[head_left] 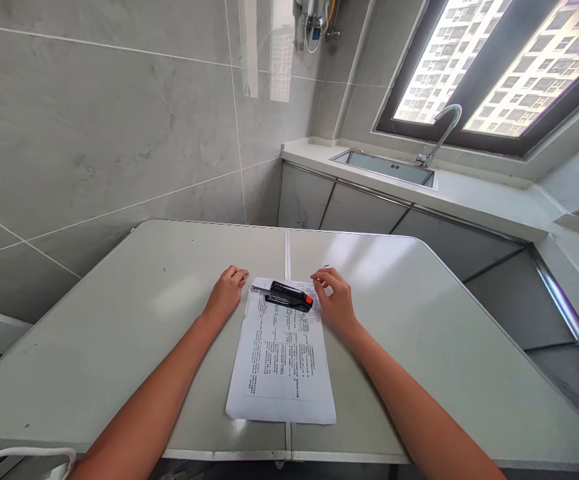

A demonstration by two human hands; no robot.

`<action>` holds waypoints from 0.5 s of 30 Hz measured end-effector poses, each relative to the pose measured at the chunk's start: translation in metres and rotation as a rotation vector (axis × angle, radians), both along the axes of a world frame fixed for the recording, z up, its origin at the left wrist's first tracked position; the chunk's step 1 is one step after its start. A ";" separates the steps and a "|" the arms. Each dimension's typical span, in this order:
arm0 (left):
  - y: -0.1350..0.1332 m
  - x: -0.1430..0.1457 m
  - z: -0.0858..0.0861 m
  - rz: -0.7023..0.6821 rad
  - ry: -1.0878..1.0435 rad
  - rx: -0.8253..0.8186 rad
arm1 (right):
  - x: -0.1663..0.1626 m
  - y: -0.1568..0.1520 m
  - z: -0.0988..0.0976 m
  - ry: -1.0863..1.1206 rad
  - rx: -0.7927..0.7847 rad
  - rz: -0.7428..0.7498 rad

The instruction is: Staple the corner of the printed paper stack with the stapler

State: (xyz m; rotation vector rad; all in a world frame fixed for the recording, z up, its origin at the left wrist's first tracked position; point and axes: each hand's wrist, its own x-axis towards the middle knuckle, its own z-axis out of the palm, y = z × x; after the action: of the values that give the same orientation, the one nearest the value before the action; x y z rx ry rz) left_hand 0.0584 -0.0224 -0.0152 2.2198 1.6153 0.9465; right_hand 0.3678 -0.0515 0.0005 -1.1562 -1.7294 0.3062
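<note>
Printed sheets of paper (282,393) lie flat on the table, seemingly more than one at the upper edge. A black stapler (289,297) with an orange-red end rests on its side across their upper part, its metal arm pointing left. My left hand (225,291) lies on the table just left of the paper's upper left corner, fingers curled together, apart from the sheet. At the upper right corner, my right hand (337,300) has thumb and index finger brought together in a pinch. Whether the paper's corner is between those fingertips, I cannot tell. Neither hand touches the stapler.
The pale folding table (119,333) has a metal seam down its middle. Behind it on the right is a counter with a sink (389,167) and a tap (442,133) under a window. A tiled wall (119,120) borders the left side. A white cable (24,452) shows at lower left.
</note>
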 end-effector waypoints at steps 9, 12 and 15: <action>-0.011 0.005 0.015 -0.010 -0.723 -0.220 | -0.033 -0.016 -0.009 -0.131 -0.123 0.256; -0.013 0.009 0.013 -0.073 -0.834 -0.285 | -0.032 -0.013 -0.011 -0.143 -0.129 0.259; -0.016 0.014 0.014 -0.114 -0.791 -0.295 | -0.032 -0.013 -0.011 -0.153 -0.141 0.264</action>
State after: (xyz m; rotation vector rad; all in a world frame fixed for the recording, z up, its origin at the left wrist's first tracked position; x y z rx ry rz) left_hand 0.0721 -0.0379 -0.0016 1.4380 1.1443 1.2390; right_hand 0.3362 -0.0645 -0.0106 -1.0728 -2.0266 0.5188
